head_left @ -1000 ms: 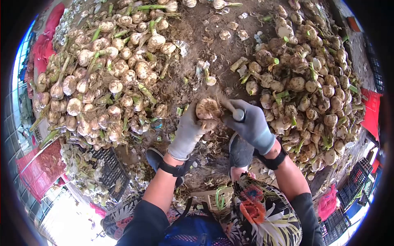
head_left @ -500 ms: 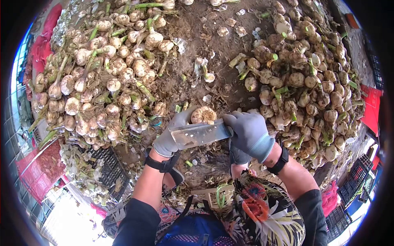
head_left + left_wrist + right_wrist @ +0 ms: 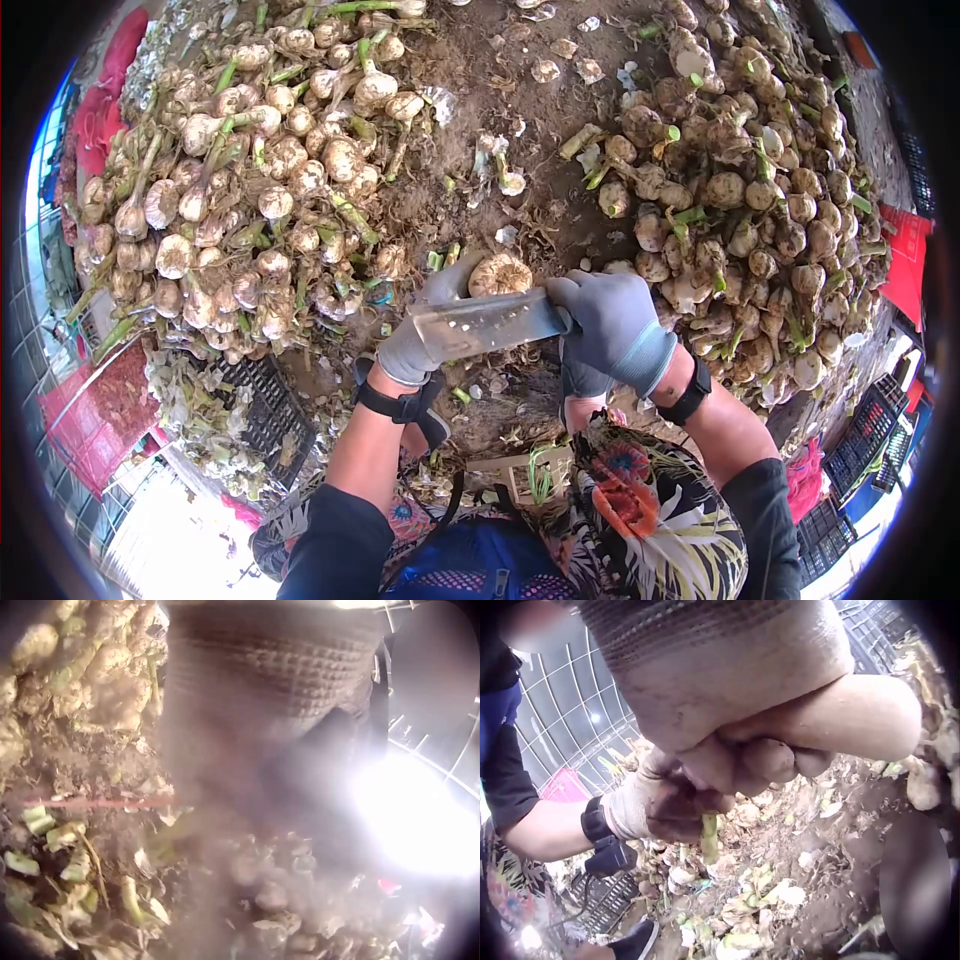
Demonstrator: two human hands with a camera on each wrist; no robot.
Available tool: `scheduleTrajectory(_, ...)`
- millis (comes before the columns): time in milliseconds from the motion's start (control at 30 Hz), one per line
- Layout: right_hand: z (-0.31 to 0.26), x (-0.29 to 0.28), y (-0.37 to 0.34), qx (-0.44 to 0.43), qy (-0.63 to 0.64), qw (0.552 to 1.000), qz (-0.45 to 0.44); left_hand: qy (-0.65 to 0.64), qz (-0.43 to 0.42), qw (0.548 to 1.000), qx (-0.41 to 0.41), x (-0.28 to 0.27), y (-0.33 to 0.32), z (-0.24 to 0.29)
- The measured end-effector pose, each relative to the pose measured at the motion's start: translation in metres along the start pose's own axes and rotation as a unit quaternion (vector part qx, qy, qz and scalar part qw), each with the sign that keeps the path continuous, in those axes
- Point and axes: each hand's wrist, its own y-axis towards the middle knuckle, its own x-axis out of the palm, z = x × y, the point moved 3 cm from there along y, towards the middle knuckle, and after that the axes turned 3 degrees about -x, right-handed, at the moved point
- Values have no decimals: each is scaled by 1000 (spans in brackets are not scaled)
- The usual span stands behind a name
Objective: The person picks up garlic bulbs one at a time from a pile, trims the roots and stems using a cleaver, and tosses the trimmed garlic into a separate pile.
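Note:
In the head view my gloved left hand [image 3: 408,348] grips a garlic bulb [image 3: 500,274], its root side facing up. My gloved right hand [image 3: 612,325] is curled round the wooden handle [image 3: 862,716] of a wide-bladed knife [image 3: 490,325]. The blade lies broadside to the head camera, just below the bulb, and covers part of the left hand. Bits of debris stick to it. From beneath the left hand a green stem [image 3: 709,838] pokes out in the right wrist view. The left wrist view shows mostly the blurred glove cuff [image 3: 277,667].
A heap of stemmed garlic [image 3: 275,205] lies to the left, and another garlic heap [image 3: 725,190] to the right. Between them is bare soil [image 3: 470,110] with scattered skins. Black crates [image 3: 275,415] stand at the lower left and right; my feet are below the hands.
One second ago the knife was blurred with its handle end toward the camera, right of the bulb. It has since swung across below the bulb, blade face up. The last half second shows little movement.

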Motion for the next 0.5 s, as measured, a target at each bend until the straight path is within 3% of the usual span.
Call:
scheduleTrajectory(33, 2, 2, 0, -4, -12, 1000, 18, -12, -9, 1000, 14, 1, -3, 3)
scheduleTrajectory(100, 5, 4, -2, -6, -25, 999, 37, -114, -4, 980, -164, -2, -14, -20)
scheduleTrajectory(133, 6, 7, -3, 10, -23, 999, 37, -116, -3, 979, -167, -1, -14, -26)
scheduleTrajectory(167, 9, 8, -4, 29, -23, 998, 41, -94, -14, 991, -92, 0, -8, -25)
scheduleTrajectory(200, 14, 13, -5, 30, -25, 998, 42, -145, -16, 983, -108, 6, -10, -27)
scheduleTrajectory(267, 35, 28, -9, 113, 38, 986, 114, -195, -17, 973, -124, 25, -4, -6)
scheduleTrajectory(300, 56, 35, -10, 178, 29, 980, 89, -286, -64, 946, -140, 33, -2, -3)
scheduleTrajectory(333, 64, 38, -14, 222, 39, 972, 67, -271, -51, 952, -135, 39, -1, 5)
scheduleTrajectory(400, 65, 38, -22, 248, 168, 947, 115, -257, -38, 957, -126, 44, 3, 11)
scheduleTrajectory(433, 62, 33, -24, 245, 162, 948, 118, -168, 13, 982, -85, 39, 8, 5)
scheduleTrajectory(467, 51, 25, -25, 188, 122, 962, 156, -76, 66, 994, -49, 34, 11, -1)
scheduleTrajectory(500, 38, 20, -26, 134, 86, 969, 191, 26, 53, 998, -14, 26, 13, -7)
